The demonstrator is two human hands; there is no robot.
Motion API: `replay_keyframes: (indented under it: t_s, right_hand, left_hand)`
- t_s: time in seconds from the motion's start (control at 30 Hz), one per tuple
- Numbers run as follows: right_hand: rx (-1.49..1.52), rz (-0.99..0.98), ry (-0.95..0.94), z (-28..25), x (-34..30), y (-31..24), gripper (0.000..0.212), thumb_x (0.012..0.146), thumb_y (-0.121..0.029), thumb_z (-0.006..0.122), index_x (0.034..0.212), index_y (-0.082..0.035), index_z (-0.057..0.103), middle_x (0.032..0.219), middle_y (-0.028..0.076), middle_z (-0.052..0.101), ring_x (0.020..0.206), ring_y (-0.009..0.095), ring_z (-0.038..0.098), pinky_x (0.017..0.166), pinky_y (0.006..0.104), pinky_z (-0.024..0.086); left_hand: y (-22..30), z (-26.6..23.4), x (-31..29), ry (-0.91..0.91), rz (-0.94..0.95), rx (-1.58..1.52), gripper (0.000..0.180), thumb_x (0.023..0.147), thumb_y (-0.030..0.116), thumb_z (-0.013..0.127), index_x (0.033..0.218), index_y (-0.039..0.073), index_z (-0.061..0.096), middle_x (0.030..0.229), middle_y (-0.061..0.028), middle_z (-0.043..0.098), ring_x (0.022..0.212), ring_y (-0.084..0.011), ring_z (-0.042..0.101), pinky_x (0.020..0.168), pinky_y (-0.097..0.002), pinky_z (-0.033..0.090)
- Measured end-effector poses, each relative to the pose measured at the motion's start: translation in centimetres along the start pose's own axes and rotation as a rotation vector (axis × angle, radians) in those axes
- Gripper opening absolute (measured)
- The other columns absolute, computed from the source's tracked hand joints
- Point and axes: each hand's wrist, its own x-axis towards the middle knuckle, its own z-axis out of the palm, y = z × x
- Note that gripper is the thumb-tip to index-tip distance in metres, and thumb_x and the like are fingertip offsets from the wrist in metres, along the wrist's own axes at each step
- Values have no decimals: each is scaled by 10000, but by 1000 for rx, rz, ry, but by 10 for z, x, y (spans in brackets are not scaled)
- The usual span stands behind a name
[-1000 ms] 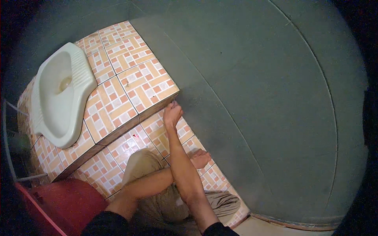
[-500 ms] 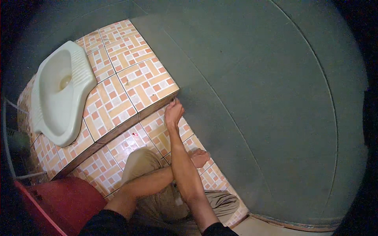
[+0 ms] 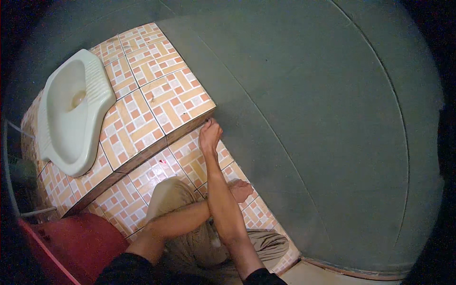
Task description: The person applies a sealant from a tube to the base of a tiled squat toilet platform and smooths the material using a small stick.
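While L hand (image 3: 242,191) hasn't moved, lower ctr by green wall (image 3: 308,118), R hand (image 3: 210,135) crept up a touch toward tiled step (image 3: 171,102), upper left; work spot's prob same corner. Fingers curled both hands, can't tell if gripping.

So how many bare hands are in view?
2: the bare right hand, by the raised orange-patterned tiled step; the bare left hand, between the bare right forearm and the grey-green wall.

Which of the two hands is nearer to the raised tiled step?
The right hand, beside the step near the green wall; the left hand sits farther from the step, lower in view.
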Motion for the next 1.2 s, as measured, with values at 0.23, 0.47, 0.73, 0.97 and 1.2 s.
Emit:
replay_keyframes:
  t_s: [0.23, 0.47, 0.73, 0.97, 1.2]
  right_hand:
    - [3, 4, 8, -12, 2, 12, 279, 858, -86, 447, 1015, 71, 616, 923, 304, 616, 870, 445, 606, 763, 487, 474]
    - [-9, 17, -51, -7, 0, 8, 279, 869, -95, 443, 1023, 59, 617, 911, 298, 620, 866, 437, 612, 761, 486, 477]
    - [-67, 42, -81, -10, 0, 1, 300, 888, -117, 432, 1064, 38, 619, 931, 278, 631, 892, 434, 610, 792, 475, 476]
    - [-26, -25, -63, -20, 2, -1, 292, 868, -96, 452, 1055, 54, 619, 943, 286, 626, 903, 438, 604, 811, 470, 472]
    - [-32, -28, -63, -12, 2, 2, 292, 862, -82, 454, 1061, 58, 615, 942, 297, 620, 909, 439, 602, 807, 471, 472]
  left_hand:
    - [7, -3, -3, 61, 135, -8, 54, 724, 43, 556, 690, 57, 595, 765, -129, 623, 768, -288, 628, 596, -409, 493]
    - [1, 3, -4, 122, 132, -101, 32, 695, 51, 582, 701, 45, 613, 756, -109, 630, 706, -304, 628, 558, -404, 492]
    - [1, -1, -5, -71, 20, -200, 83, 734, 88, 538, 716, 16, 577, 711, -181, 596, 718, -376, 605, 620, -469, 478]
    - [7, -9, -2, -7, 16, -95, 100, 728, 40, 552, 779, 49, 638, 826, -127, 646, 752, -297, 642, 661, -422, 497]
    - [-5, 30, -5, 253, 17, -196, 35, 722, 86, 537, 711, 52, 532, 721, -150, 551, 658, -313, 560, 576, -437, 442]
